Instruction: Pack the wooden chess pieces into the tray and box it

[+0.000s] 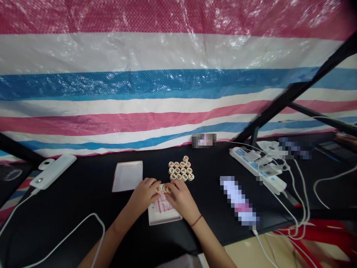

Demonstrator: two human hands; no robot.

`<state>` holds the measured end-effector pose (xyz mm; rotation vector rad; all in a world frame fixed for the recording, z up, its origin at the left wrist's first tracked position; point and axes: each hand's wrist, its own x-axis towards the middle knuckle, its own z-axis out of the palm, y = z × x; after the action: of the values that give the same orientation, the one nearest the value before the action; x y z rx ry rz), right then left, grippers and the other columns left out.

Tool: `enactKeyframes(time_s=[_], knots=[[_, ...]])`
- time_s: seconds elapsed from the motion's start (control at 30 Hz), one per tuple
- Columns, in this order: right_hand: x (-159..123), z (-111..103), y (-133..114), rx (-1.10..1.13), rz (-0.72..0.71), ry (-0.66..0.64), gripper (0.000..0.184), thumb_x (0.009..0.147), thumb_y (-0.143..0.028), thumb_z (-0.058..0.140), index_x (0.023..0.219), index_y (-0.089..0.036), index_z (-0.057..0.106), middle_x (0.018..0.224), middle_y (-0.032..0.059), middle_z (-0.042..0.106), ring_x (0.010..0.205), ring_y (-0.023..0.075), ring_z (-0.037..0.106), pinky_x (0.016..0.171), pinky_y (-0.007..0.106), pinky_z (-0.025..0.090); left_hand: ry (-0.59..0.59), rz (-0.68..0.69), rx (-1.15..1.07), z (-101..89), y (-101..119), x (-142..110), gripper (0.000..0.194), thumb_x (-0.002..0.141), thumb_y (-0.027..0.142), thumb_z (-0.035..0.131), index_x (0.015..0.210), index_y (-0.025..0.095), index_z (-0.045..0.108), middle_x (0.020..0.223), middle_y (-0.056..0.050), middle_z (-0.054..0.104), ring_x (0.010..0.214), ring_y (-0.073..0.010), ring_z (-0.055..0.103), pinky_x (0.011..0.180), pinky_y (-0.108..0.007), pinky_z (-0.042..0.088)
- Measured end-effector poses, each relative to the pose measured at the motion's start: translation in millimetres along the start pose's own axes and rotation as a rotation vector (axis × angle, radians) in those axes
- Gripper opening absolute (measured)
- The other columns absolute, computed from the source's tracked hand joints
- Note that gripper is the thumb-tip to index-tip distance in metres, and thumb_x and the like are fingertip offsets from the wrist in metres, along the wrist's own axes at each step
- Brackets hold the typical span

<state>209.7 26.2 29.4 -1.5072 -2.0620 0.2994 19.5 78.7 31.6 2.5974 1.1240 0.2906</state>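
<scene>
Both hands work at the far end of a shallow white box (165,218) that has red lines inside it. My left hand (145,191) has its fingers closed at the left of a short row of Chinese chess pieces (158,188). From the right, my right hand (180,195) closes its fingers on pieces at the other end of that row. Fingers partly hide these pieces. Just beyond the box, several stacked round Chinese chess pieces (177,171) with red or dark characters stand in rows. To the left lies an open white box lid (128,175).
A white power strip (258,169) with plugs and cables lies at the right. Nearer is a blurred-out phone-like object (239,201) on a cable. A white device (52,172) with a cord is at the left. Striped sheeting (145,85) hangs behind the black table (67,208).
</scene>
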Motion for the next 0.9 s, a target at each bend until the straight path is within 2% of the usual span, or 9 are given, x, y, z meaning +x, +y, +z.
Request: enactKeyframes(time_s=[0.13, 0.23, 0.47, 0.73, 0.9], knots=[[0.3, 0.3, 1.8, -0.032, 0.021, 0.018, 0.027, 0.081, -0.01, 0.059, 0.107, -0.018, 0.062, 0.099, 0.0096, 0.061, 0.095, 0.025, 0.055, 0.086, 0.042, 0.049, -0.088, -0.032, 0.054, -8.4, -1.9, 0.3, 0.032, 0.088, 0.027, 0.059, 0.119, 0.021, 0.058, 0.111, -0.008, 0.061, 0.101, -0.0247, 0.055, 0.088, -0.039, 0.045], [1.5, 1.2, 0.9, -0.022, 0.028, 0.015, 0.023, 0.082, -0.009, 0.059, 0.102, -0.019, 0.062, 0.096, 0.0074, 0.064, 0.093, 0.0239, 0.056, 0.085, 0.04, 0.049, -0.134, -0.037, 0.049, -10.0, -2.7, 2.4, 0.024, 0.089, 0.025, 0.056, 0.112, 0.021, 0.06, 0.105, -0.006, 0.061, 0.095, -0.0224, 0.055, 0.085, -0.036, 0.046], [-1.1, 2.9, -1.4, 0.043, -0.014, 0.06, 0.011, 0.09, -0.02, 0.058, 0.099, -0.021, 0.064, 0.099, 0.0064, 0.068, 0.091, 0.0229, 0.057, 0.084, 0.038, 0.046, -0.135, -0.024, 0.036, -8.4, -1.3, 3.9, 0.022, 0.089, 0.019, 0.055, 0.11, 0.018, 0.06, 0.102, -0.005, 0.061, 0.095, -0.0221, 0.055, 0.086, -0.035, 0.046], [0.3, 3.3, -2.8, -0.01, -0.066, 0.037, 0.014, 0.092, -0.024, 0.057, 0.1, -0.024, 0.069, 0.104, 0.0049, 0.069, 0.095, 0.0216, 0.056, 0.081, 0.036, 0.04, -0.114, -0.027, 0.026, -8.8, 1.0, 2.6, 0.019, 0.09, 0.018, 0.054, 0.107, 0.018, 0.06, 0.101, -0.005, 0.061, 0.094, -0.0218, 0.054, 0.086, -0.034, 0.046], [-3.5, 2.4, -1.9, -0.073, -0.064, 0.007, 0.026, 0.089, -0.022, 0.061, 0.114, -0.028, 0.066, 0.105, 0.007, 0.064, 0.097, 0.023, 0.054, 0.079, 0.035, 0.04, -0.097, -0.019, 0.025, -6.6, -0.3, 1.3, 0.02, 0.09, 0.018, 0.054, 0.109, 0.02, 0.06, 0.102, -0.004, 0.061, 0.095, -0.0207, 0.054, 0.086, -0.033, 0.047]])
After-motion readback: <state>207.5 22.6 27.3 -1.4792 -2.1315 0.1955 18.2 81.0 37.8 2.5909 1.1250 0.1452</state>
